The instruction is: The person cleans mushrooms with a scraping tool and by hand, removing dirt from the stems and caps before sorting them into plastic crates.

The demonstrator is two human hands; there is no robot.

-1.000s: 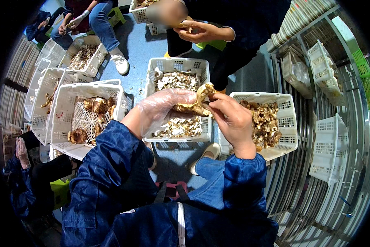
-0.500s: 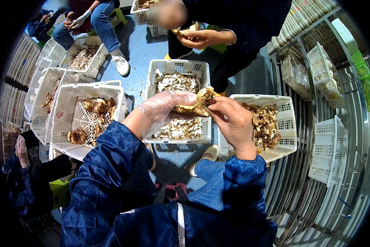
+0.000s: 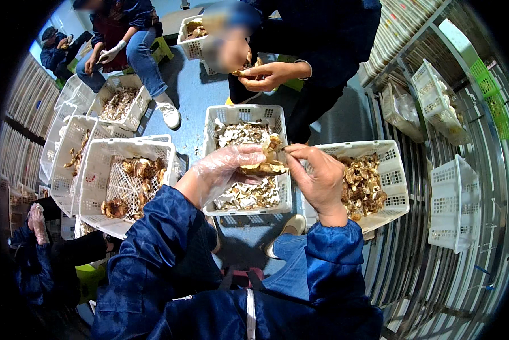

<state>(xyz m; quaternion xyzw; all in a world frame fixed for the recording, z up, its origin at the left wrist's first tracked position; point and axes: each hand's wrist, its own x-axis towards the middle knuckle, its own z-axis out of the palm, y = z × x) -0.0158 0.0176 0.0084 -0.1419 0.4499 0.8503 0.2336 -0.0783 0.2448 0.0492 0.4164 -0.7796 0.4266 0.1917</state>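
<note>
In the head view, the left hand (image 3: 223, 170), in a thin clear glove, curls its fingers around a tan, flat mushroom piece (image 3: 264, 166), which lies across the gloved fingertips. The right hand (image 3: 319, 175) is bare; its thumb and forefinger are pinched narrow on the upper edge of the same mushroom piece, just right of the left fingertips. Whether a small tool sits in that pinch cannot be told.

Directly beneath both sets of fingers stands the middle white basket (image 3: 246, 116), a slotted plastic crate part full of pale mushroom pieces. Just to the right of the right hand's fingers, touching the wrist line, is the right white basket (image 3: 393, 170), heaped with darker brown mushrooms. Left of the left fingers, near the blue sleeve (image 3: 147, 243), sits the left white basket (image 3: 99, 170) with a few brown pieces on its mesh floor.

Beyond the fingers, across the middle basket, another person's hands (image 3: 268, 73) hold a mushroom of their own. Farther off to the upper left, a seated person in jeans (image 3: 144, 54) works over more white crates. To the far right of the fingers, metal shelving (image 3: 464, 238) carries empty white baskets.
</note>
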